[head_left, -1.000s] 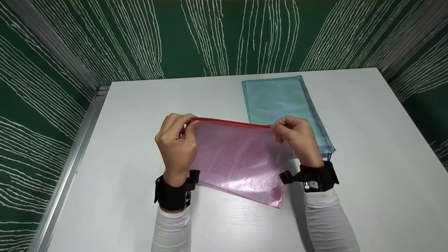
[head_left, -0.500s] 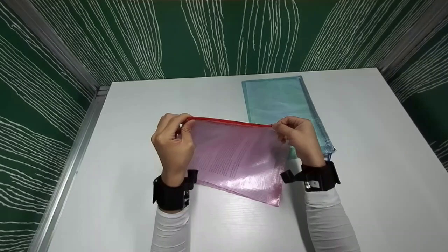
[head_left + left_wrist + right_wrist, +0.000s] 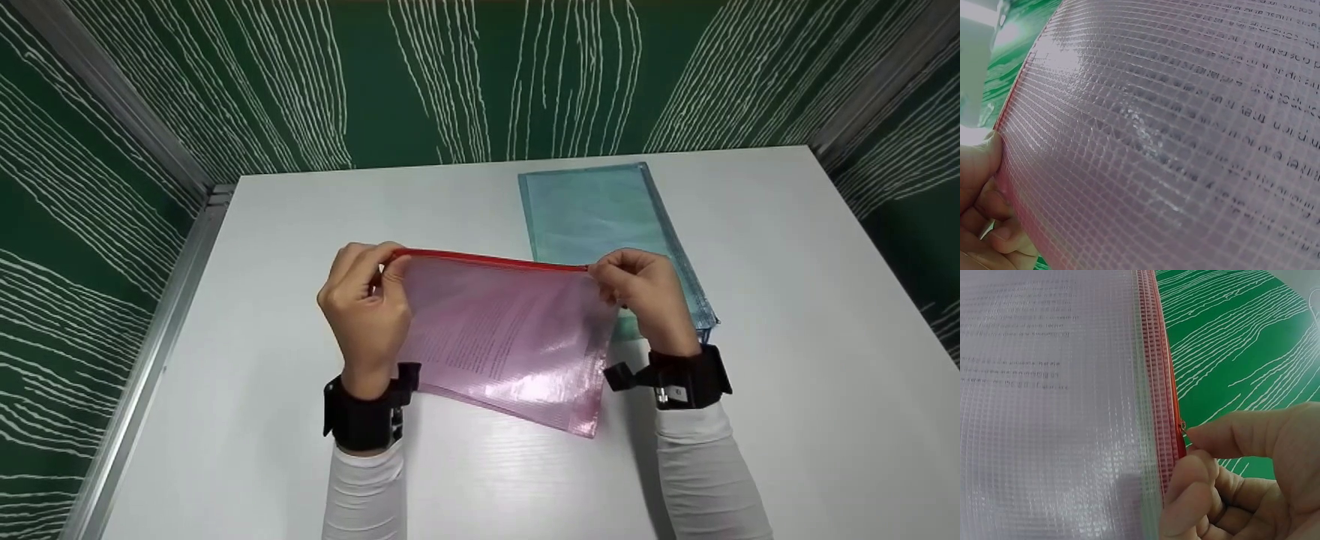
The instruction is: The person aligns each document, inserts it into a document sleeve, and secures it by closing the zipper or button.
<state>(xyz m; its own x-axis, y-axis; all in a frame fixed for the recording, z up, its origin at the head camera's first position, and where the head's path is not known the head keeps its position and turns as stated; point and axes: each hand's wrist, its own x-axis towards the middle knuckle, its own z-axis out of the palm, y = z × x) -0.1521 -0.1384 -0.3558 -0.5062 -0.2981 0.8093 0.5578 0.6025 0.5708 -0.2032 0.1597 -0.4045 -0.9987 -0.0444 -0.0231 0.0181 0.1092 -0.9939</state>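
A pink see-through mesh zipper pouch point(image 3: 510, 330) hangs between my hands, its red zipper point(image 3: 487, 259) running along the top. Through the mesh, a printed sheet point(image 3: 472, 349) shows inside. My left hand point(image 3: 365, 307) pinches the zipper's left end between thumb and fingers. At the opposite end my right hand point(image 3: 646, 292) holds the pouch's top corner. In the right wrist view, its thumb and forefinger pinch at a small metal zipper pull point(image 3: 1183, 427). Mesh and lines of print fill most of the left wrist view, with the left fingers point(image 3: 999, 225) at the edge.
A teal mesh pouch point(image 3: 600, 206) lies flat on the white table point(image 3: 337, 210) at the back right, partly behind the right hand. Green walls point(image 3: 495, 82) with white wavy lines stand around the table, with grey metal posts point(image 3: 150, 112) at the corners.
My left hand has shifted a little to the left, drawing the pouch with it. The right hand has edged slightly right, and the pouch's lower right corner has moved up and left.
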